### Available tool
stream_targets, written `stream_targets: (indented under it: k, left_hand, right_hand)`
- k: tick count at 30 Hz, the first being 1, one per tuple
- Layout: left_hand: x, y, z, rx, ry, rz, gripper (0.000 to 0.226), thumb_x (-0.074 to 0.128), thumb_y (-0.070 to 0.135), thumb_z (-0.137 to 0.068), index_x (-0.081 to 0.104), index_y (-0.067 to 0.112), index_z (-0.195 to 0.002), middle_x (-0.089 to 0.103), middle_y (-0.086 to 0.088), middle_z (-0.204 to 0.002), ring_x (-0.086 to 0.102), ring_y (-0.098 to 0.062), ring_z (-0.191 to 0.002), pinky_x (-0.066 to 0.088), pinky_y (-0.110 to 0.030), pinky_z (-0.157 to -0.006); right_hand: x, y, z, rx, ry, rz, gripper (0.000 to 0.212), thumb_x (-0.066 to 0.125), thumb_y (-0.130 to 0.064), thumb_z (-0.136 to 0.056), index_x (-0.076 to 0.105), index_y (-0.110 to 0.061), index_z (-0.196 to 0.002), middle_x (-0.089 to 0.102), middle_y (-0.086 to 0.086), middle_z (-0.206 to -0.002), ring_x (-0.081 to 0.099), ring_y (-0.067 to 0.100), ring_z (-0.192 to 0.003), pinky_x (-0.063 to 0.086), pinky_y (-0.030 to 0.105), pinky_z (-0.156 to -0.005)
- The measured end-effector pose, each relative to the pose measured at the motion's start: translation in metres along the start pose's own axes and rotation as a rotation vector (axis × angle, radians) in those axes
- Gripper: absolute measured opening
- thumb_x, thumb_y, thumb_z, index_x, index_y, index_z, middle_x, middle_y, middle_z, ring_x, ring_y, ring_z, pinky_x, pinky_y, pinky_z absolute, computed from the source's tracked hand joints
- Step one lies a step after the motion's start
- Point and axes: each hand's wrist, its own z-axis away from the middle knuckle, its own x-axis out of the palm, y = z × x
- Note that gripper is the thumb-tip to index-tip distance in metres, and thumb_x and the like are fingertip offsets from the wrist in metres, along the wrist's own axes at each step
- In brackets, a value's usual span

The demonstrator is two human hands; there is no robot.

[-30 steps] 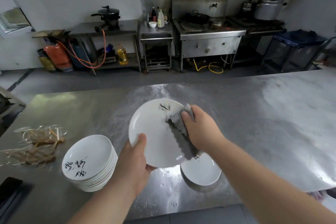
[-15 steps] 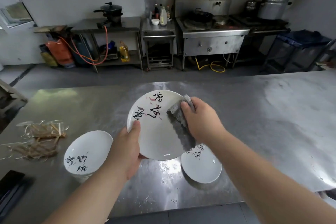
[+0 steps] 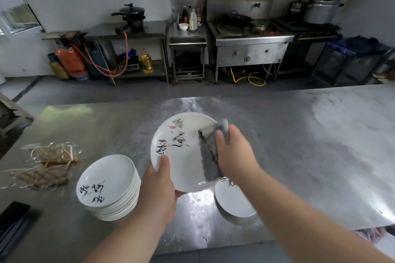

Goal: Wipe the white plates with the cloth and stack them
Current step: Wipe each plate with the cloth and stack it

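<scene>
Holding the white plate (image 3: pixel 183 156) up by its near edge, the left hand (image 3: pixel 159 190) tips it so the right hand (image 3: pixel 233 151), closed around the grey cloth (image 3: pixel 210 151), can rub it.

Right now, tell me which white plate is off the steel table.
The white calligraphy plate held in the left hand, grey cloth on it; the others rest on the table.

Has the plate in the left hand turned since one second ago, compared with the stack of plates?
Yes. The held plate has rotated in the left hand: its calligraphy, near the far rim before, now faces the stack of plates.
</scene>
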Motion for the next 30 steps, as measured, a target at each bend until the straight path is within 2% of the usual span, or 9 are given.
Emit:
stream_targets:
  k: [3,5,8,10,15,20,23,27,30]
  left_hand:
    - [0.006,-0.002,-0.002,0.01,-0.018,0.084,0.024,0.045,0.037,-0.113,0.066,0.034,-0.124,0.082,0.005,-0.106,0.08,-0.02,-0.089,0.062,-0.036,-0.061]
    - [0.003,-0.004,-0.003,0.023,-0.105,0.054,0.025,0.049,0.026,-0.111,0.066,0.03,-0.129,0.081,0.001,-0.112,0.08,-0.021,-0.095,0.061,-0.037,-0.067]
    - [-0.008,-0.001,-0.003,-0.028,-0.312,0.087,0.046,0.067,0.009,-0.09,0.064,0.021,-0.134,0.077,-0.008,-0.126,0.076,-0.029,-0.111,0.063,-0.041,-0.075]
    - [-0.012,0.009,-0.004,-0.073,-0.372,0.107,0.052,0.071,0.02,-0.086,0.063,0.019,-0.137,0.075,-0.012,-0.128,0.074,-0.034,-0.113,0.064,-0.046,-0.075]
    - [-0.006,0.016,-0.013,-0.009,-0.047,-0.088,0.024,0.052,0.041,-0.11,0.069,0.027,-0.12,0.082,0.0,-0.103,0.08,-0.022,-0.087,0.064,-0.04,-0.062]
    - [-0.003,-0.016,-0.011,-0.002,0.02,-0.157,0.029,0.045,0.045,-0.11,0.066,0.033,-0.127,0.079,-0.001,-0.115,0.078,-0.028,-0.1,0.063,-0.054,-0.088]
    - [-0.007,-0.024,-0.015,-0.096,-0.033,-0.101,0.023,0.047,0.037,-0.112,0.067,0.037,-0.124,0.081,-0.001,-0.11,0.08,-0.026,-0.093,0.064,-0.049,-0.074]
    - [-0.004,-0.022,-0.011,-0.249,-0.112,-0.081,0.024,0.052,0.036,-0.111,0.07,0.025,-0.123,0.082,-0.006,-0.107,0.081,-0.025,-0.084,0.062,-0.041,-0.06]
    - [0.005,-0.015,-0.008,-0.425,-0.173,-0.055,0.023,0.053,0.024,-0.11,0.071,0.011,-0.117,0.082,-0.012,-0.094,0.079,-0.027,-0.067,0.059,-0.035,-0.047]
  right_hand:
    - [0.03,0.012,0.052,0.232,-0.065,-0.272,0.022,0.045,-0.045,-0.105,0.051,-0.027,-0.093,0.066,-0.003,-0.085,0.069,0.01,-0.066,0.056,0.031,-0.049]
    - [0.029,0.015,0.051,0.265,-0.044,-0.31,0.022,0.045,-0.045,-0.105,0.052,-0.027,-0.096,0.07,-0.003,-0.075,0.073,0.019,-0.067,0.059,0.035,-0.053]
    - [0.003,0.01,0.007,0.093,0.056,-0.159,0.024,0.048,-0.038,-0.105,0.055,-0.022,-0.088,0.066,-0.003,-0.07,0.067,0.019,-0.068,0.044,0.024,-0.051]
    - [-0.013,0.004,-0.014,-0.001,0.082,-0.09,0.026,0.049,-0.036,-0.105,0.056,-0.02,-0.086,0.064,-0.004,-0.078,0.06,0.016,-0.075,0.04,0.02,-0.058]
    - [0.01,0.024,0.016,0.064,0.024,-0.127,0.021,0.048,-0.039,-0.106,0.054,-0.026,-0.09,0.065,-0.01,-0.082,0.059,-0.008,-0.071,0.039,0.007,-0.054]
    - [0.048,0.056,0.068,0.277,-0.106,-0.127,0.029,0.044,-0.048,-0.106,0.052,-0.024,-0.092,0.065,-0.004,-0.086,0.063,0.012,-0.081,0.048,0.032,-0.074]
    - [0.016,0.057,0.036,0.232,-0.093,-0.095,0.032,0.045,-0.046,-0.107,0.055,-0.022,-0.088,0.066,-0.004,-0.078,0.067,0.007,-0.062,0.049,0.019,-0.051]
    - [-0.021,0.065,0.006,0.17,-0.13,-0.185,0.046,0.043,-0.06,-0.102,0.071,-0.024,-0.098,0.078,-0.003,-0.093,0.074,0.019,-0.092,0.059,0.043,-0.091]
    - [-0.033,0.071,0.009,0.235,-0.2,-0.508,0.057,0.041,-0.072,-0.093,0.076,-0.032,-0.112,0.079,0.01,-0.106,0.073,0.039,-0.1,0.054,0.063,-0.098]
